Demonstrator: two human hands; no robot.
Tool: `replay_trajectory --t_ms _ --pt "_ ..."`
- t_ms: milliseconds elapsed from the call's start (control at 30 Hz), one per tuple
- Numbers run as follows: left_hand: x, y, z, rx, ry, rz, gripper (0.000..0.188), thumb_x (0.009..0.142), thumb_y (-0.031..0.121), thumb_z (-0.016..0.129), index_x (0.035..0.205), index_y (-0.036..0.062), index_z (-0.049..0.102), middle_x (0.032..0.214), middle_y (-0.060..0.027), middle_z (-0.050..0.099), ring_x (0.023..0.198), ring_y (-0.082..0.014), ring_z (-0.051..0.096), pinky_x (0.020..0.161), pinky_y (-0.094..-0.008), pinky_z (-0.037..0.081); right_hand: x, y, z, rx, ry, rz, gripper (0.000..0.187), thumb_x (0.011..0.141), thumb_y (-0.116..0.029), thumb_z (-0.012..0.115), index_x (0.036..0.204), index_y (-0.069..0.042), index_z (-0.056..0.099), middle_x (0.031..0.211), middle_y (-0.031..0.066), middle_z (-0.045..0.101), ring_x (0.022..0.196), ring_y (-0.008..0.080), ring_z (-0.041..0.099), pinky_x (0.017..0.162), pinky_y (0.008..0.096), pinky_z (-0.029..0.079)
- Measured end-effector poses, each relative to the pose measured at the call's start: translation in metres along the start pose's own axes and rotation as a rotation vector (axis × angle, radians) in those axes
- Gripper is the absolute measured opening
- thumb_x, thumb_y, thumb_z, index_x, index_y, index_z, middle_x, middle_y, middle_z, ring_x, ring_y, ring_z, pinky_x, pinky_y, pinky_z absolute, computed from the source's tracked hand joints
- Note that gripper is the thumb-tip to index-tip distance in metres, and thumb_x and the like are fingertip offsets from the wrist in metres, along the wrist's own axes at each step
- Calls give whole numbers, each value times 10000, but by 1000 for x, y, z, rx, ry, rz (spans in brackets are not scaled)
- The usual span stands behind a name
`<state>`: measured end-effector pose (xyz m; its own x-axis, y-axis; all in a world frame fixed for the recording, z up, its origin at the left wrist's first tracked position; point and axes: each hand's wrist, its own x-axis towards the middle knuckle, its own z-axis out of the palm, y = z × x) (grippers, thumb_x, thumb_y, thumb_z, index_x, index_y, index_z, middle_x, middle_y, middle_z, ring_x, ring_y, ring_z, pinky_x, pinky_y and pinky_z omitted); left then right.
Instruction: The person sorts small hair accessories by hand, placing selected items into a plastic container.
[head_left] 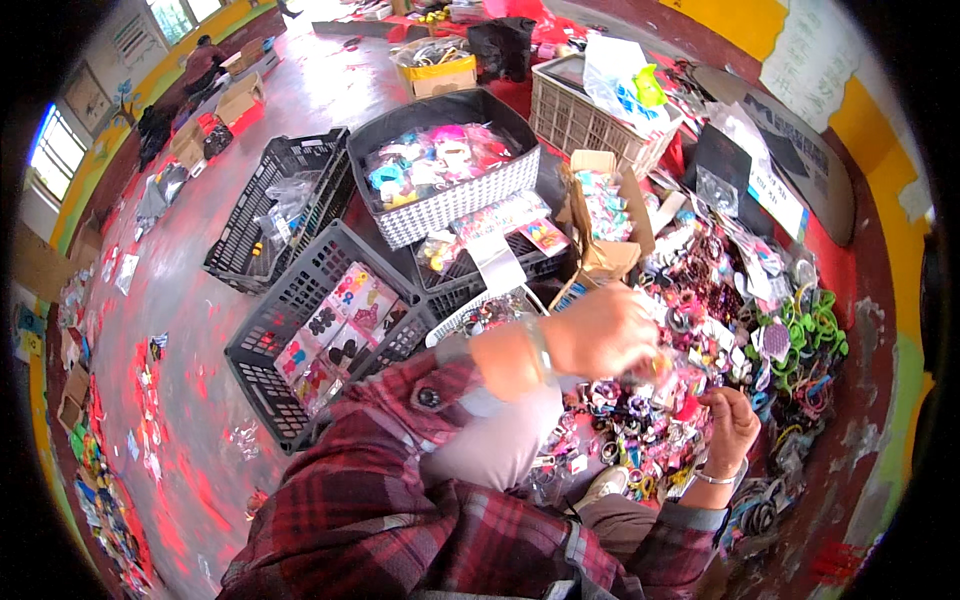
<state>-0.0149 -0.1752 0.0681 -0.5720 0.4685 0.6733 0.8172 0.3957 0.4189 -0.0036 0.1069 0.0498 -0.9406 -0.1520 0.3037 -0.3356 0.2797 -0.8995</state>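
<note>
My left hand (602, 332), with a bangle at the wrist, reaches in over a big heap of small, colourful hair accessories (690, 320). Its fingers point down and are blurred, so their grip does not show. Lower and to the right, my right hand (731, 425) is closed, thumb and fingertips pinched on a small red piece (688, 407); its exact kind I cannot make out. Between both hands is a blurred pinkish patch of the heap. Green looped bands (808, 330) lie at the heap's right side.
Left of the heap stand a grey crate (262, 352) of carded accessories, a black crate (225, 235) and a patterned basket (460, 198) of packets. An opened cardboard box (640, 215) and a beige crate (600, 125) are behind. My shoe (606, 486) is below the heap.
</note>
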Motion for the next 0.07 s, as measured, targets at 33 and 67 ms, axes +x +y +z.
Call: replay_trajectory --t_ms 33,67 --pt "-11 -13 -15 127 34 49 86 737 150 612 715 67 600 742 -75 592 748 -253 567 677 -375 445 5 11 -5 13 19 -3 83 820 22 541 795 8 619 716 71 634 659 126 588 626 243 468" --pt "-25 -19 -28 -83 50 -335 113 755 196 634 776 84 631 772 -78 610 760 -294 566 708 -380 447 8 17 -8 56 34 62 85 841 2 535 828 -6 619 727 85 634 667 130 594 680 251 469"
